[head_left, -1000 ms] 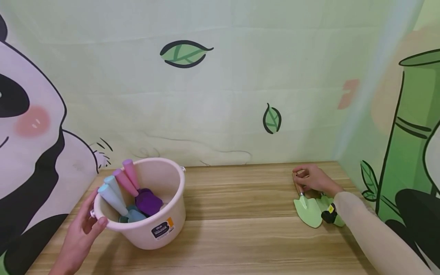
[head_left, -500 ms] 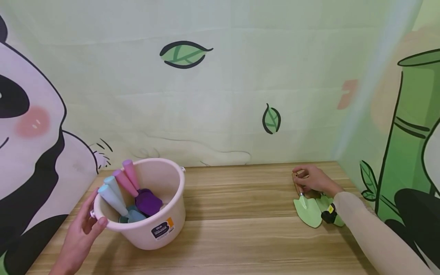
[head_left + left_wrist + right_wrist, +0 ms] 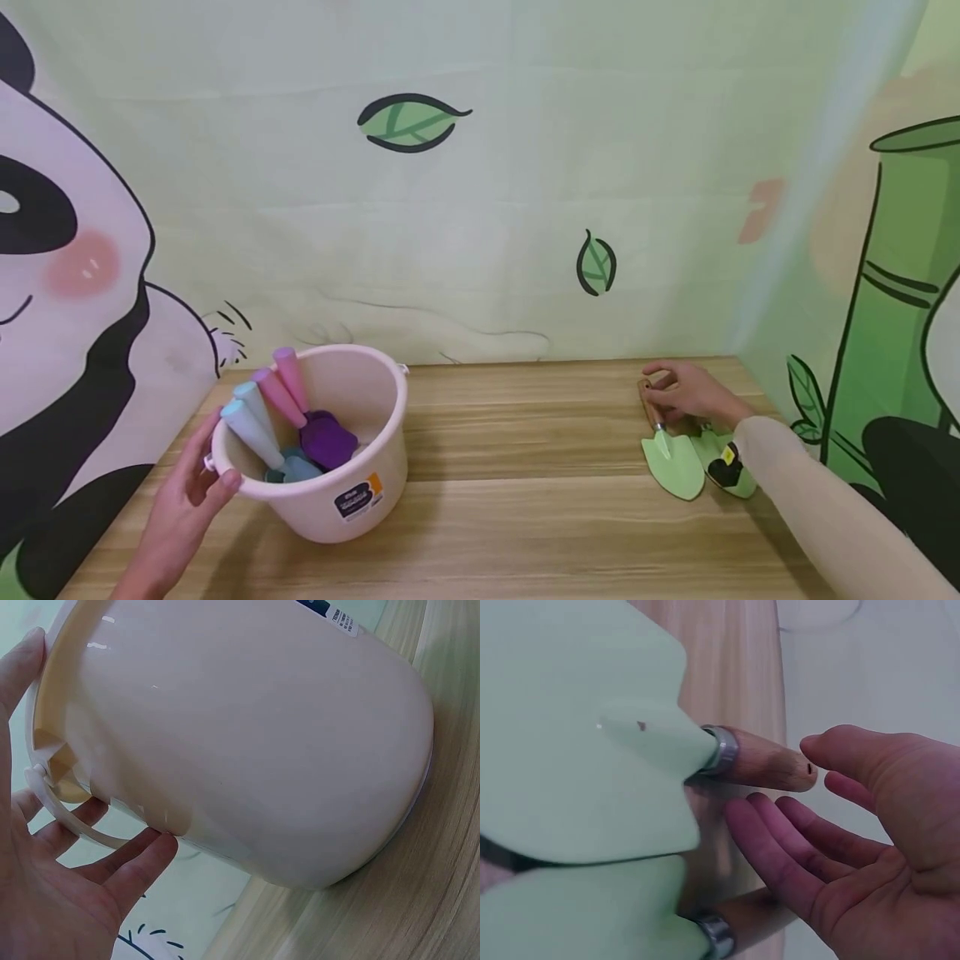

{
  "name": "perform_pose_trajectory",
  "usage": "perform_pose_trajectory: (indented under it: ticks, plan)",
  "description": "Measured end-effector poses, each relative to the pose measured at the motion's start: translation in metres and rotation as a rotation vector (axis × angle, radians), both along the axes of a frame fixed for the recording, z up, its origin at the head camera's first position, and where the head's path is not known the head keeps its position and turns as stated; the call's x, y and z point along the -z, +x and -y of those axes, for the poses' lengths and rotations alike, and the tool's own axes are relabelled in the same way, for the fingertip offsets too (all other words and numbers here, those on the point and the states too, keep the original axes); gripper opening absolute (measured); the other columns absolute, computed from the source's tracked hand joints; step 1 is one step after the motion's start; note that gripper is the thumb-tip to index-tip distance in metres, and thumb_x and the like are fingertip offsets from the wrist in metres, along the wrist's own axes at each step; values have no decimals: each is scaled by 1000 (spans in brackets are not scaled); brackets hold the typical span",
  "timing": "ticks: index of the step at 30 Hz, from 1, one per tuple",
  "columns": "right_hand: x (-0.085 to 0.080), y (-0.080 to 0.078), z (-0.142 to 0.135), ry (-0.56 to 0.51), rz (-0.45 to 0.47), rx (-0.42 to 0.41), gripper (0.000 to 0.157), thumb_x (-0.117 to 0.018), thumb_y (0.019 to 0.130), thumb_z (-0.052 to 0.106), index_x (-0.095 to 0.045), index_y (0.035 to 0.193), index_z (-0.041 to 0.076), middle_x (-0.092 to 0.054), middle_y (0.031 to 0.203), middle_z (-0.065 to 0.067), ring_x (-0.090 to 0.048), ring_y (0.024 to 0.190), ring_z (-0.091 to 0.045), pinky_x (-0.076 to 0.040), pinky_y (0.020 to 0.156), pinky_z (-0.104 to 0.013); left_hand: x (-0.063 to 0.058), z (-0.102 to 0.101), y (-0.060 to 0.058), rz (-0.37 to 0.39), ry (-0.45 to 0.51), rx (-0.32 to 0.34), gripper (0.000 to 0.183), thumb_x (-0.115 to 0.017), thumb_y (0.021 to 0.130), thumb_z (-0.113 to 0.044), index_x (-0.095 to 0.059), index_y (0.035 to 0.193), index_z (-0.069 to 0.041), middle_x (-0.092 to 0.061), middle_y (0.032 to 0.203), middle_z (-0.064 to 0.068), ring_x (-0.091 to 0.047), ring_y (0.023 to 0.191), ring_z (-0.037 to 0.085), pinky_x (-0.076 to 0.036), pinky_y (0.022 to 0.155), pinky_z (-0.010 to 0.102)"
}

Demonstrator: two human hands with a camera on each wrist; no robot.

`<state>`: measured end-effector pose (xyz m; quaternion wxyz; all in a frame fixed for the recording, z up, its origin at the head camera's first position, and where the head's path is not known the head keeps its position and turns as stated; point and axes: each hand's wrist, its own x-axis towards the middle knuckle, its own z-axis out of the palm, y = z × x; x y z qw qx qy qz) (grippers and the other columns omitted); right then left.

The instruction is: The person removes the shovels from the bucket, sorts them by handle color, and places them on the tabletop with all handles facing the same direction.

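A cream bucket (image 3: 352, 500) stands on the left of the wooden table. My left hand (image 3: 180, 500) spans its outer side, thumb at the rim and fingertips (image 3: 161, 844) on the wall, passing behind the bucket's handle (image 3: 71, 817). Inside lean pink-handled tools (image 3: 277, 400), a purple scoop (image 3: 326, 440) among them, and light-blue-handled ones (image 3: 251, 433). At right, my right hand (image 3: 870, 840) is around the wooden handle end of a pale green trowel (image 3: 592, 757), thumb slightly apart from the wood. A second green trowel (image 3: 607, 915) lies beside it, partly under my forearm.
The wooden table (image 3: 517, 517) runs between bucket and trowels. Behind it hangs a pale green backdrop (image 3: 487, 183) with leaf prints, and a printed panda (image 3: 90, 208) is at left. A small black item with a yellow patch (image 3: 726, 467) sits by my right cuff.
The head view has shifted slightly. Both hands, the bucket and the trowels keep nearly the same places.
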<state>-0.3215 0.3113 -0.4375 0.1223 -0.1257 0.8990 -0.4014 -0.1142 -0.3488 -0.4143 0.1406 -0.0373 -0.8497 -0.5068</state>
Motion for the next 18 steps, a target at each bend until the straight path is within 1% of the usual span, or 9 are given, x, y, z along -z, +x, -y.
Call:
perform_pose_trajectory:
  ticks: [2, 4, 6, 8, 10, 14, 15, 17, 18]
  plan:
    - [-4, 1, -1, 12, 11, -6, 56, -64, 101, 12, -42, 149, -8, -55, 128, -38, -72, 86, -29, -62, 69, -42, 1, 0, -2, 3, 1, -4, 73, -55, 106, -11, -16, 166, -30, -34, 151, -2, -44, 115, -11, -50, 84, 10]
    - [-8, 3, -1, 29, 20, -10, 56, -64, 101, 11, -41, 149, -8, -55, 128, -38, -72, 86, -28, -62, 69, -43, 1, 0, -2, -12, 12, 3, 74, -55, 105, -9, -18, 166, -28, -35, 150, -6, -45, 115, -10, -50, 84, 10]
    - [-12, 4, -1, 50, 28, -11, 56, -64, 101, 10, -41, 149, -7, -55, 129, -37, -71, 86, -29, -62, 69, -44, 2, 0, -3, -20, 15, 7, 74, -55, 105, -7, -18, 166, -27, -35, 150, -6, -45, 115, -11, -50, 84, 10]
    - [-17, 5, 0, 74, 25, -6, 56, -64, 101, 10, -41, 149, -7, -55, 129, -37, -70, 87, -30, -62, 68, -44, 3, 0, -2, -32, 25, 14, 74, -55, 104, -6, -19, 166, -26, -36, 149, -8, -46, 115, -11, -50, 85, 10]
    - [-21, 5, 2, 111, 17, 3, 55, -65, 100, 12, -43, 148, -5, -55, 130, -36, -70, 86, -30, -62, 68, -43, 3, 0, -3, -23, 26, 12, 74, -55, 105, -7, -19, 166, -27, -35, 149, -7, -45, 115, -11, -49, 85, 9]
    - [-27, 3, 4, 186, -43, 2, 54, -66, 99, 16, -46, 146, -2, -56, 130, -34, -69, 82, -29, -60, 69, -40, 4, 1, -3, -14, 22, 4, 73, -54, 105, -8, -19, 166, -27, -35, 149, -8, -44, 115, -12, -49, 85, 9]
    - [-28, 3, 5, 209, -70, -6, 53, -66, 99, 17, -47, 145, -2, -57, 130, -34, -69, 82, -29, -58, 71, -40, 4, 1, -3, -14, 20, 2, 73, -54, 106, -9, -19, 166, -28, -35, 149, -8, -44, 115, -13, -49, 85, 9]
    - [-30, 2, 5, 245, -128, -25, 51, -66, 100, 19, -50, 144, -2, -59, 128, -33, -68, 87, -30, -57, 74, -41, 4, 1, -3, -17, 15, -1, 72, -54, 106, -9, -19, 166, -28, -35, 150, -8, -44, 115, -13, -49, 85, 9]
    - [-31, 2, 6, 260, -159, -36, 50, -66, 100, 20, -51, 143, -2, -61, 127, -32, -67, 91, -34, -56, 77, -43, 4, 1, -3, -20, 17, 1, 72, -54, 106, -9, -19, 166, -28, -35, 150, -8, -44, 115, -12, -49, 85, 9]
